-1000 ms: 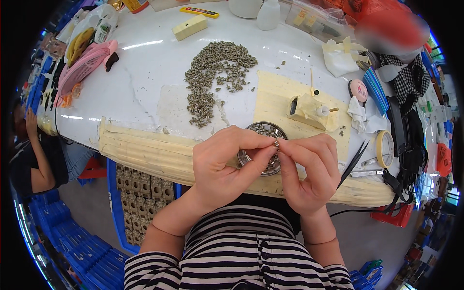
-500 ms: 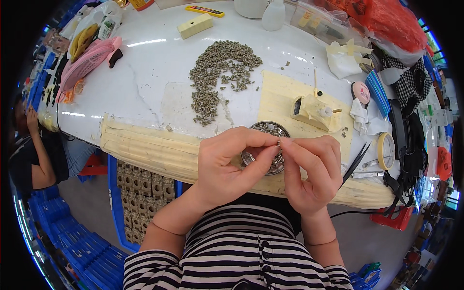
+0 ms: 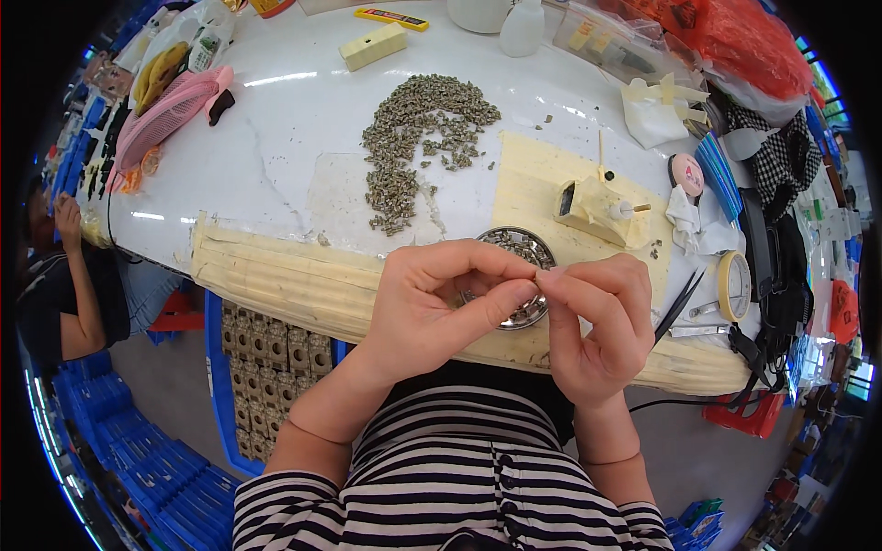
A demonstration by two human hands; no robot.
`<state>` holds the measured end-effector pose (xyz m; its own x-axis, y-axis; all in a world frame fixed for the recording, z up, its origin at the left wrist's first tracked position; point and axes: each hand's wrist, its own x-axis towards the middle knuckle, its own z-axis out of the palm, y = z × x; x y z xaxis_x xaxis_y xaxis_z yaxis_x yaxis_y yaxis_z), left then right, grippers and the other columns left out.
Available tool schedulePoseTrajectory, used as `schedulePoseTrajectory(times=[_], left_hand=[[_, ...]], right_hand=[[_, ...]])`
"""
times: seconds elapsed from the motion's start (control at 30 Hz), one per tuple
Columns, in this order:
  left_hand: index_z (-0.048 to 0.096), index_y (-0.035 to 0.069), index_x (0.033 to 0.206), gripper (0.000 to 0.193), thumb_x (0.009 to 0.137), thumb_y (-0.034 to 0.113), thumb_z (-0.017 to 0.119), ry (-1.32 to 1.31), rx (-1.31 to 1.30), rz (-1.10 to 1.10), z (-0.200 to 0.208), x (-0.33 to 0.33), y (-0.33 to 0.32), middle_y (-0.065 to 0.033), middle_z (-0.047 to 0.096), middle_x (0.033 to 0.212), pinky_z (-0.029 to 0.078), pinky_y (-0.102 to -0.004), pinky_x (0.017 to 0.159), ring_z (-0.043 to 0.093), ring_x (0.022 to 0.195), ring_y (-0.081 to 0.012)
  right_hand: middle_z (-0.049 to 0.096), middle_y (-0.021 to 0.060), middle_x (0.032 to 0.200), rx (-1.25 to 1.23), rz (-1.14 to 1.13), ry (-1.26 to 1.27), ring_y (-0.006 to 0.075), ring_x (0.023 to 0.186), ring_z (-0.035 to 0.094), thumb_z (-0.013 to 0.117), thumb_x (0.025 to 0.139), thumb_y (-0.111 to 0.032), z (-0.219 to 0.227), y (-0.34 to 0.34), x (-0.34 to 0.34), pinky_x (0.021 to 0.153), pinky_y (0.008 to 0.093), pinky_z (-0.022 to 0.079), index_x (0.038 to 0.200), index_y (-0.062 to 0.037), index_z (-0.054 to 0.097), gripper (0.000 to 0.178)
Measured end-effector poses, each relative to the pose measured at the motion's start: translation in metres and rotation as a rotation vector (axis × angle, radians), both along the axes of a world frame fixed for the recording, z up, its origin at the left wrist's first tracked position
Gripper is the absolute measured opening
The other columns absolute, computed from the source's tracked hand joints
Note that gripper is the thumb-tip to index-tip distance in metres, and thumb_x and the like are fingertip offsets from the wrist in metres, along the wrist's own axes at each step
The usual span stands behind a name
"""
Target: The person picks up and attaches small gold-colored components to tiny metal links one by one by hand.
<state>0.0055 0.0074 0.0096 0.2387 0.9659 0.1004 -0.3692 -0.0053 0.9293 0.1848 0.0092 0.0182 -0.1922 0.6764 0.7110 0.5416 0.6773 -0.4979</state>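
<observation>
Small silvery metal fittings [image 3: 393,156] lie in a curved heap on the white glossy table [image 3: 276,129], between ten and eleven o'clock from the fingertips; more fill the round steel dish [image 3: 525,321] under the hands. A fitting glimpsed between the fingertips half a second ago is now hidden, as the left hand [image 3: 423,303] parts its thumb slightly from its forefinger and the right hand [image 3: 602,326] pinches in against it. I judge the piece is being regripped or turned; whether either pinch has hold of it, I cannot tell. Dark slender tweezers [image 3: 678,308] lie just past three o'clock.
</observation>
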Motion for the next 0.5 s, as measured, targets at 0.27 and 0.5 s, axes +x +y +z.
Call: schedulePoseTrajectory(times=[0.27, 0.5], left_hand=[[0.070, -0.006, 0.106, 0.016, 0.091, -0.003, 0.069, 0.003, 0.043, 0.025, -0.0018, -0.0003, -0.0008, -0.0099, 0.072, 0.097, 0.056, -0.0242, 0.079, 0.068, 0.089, -0.0115], [0.073, -0.001, 0.103, 0.017, 0.086, -0.004, 0.073, 0.229, 0.334, 0.180, -0.0065, 0.0002, 0.0041, -0.0085, 0.071, 0.090, 0.052, -0.0241, 0.068, 0.065, 0.078, -0.0105]], right_hand=[[0.069, 0.0027, 0.086, -0.026, -0.008, 0.061, 0.0195, 0.074, 0.058, 0.080, 0.071, 0.003, 0.0014, -0.0006, -0.0034, 0.068, 0.0310, 0.042, 0.095, -0.0074, 0.073, 0.027], [0.069, 0.0049, 0.085, -0.066, -0.014, 0.078, 0.0209, 0.074, 0.059, 0.080, 0.072, 0.001, 0.0013, -0.0013, -0.0013, 0.069, 0.0319, 0.042, 0.093, -0.0055, 0.073, 0.023]])
